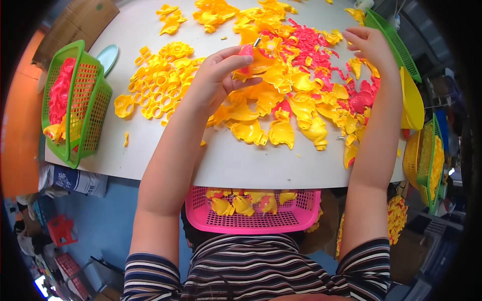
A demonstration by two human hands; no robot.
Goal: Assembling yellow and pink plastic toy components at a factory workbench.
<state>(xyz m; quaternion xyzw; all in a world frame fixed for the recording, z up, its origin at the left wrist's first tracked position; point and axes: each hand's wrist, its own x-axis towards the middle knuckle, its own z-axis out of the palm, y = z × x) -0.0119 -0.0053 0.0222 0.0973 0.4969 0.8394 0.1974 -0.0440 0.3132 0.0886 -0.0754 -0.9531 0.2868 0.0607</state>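
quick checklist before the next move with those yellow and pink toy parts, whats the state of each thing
1. Left hand has a firm hold on the yellow shell with pink piece: ok, fingers wrapped around it above the table.
2. Right hand free: ok, it rests open on the pink parts pile, gripping nothing visible.
3. Pink basket under the table edge has room: ok, only a few yellow pieces inside.
4. Loose yellow shells within reach: ok, just in front.
5. Pink piece fully seated in the shell: cannot tell, fingers hide the joint.
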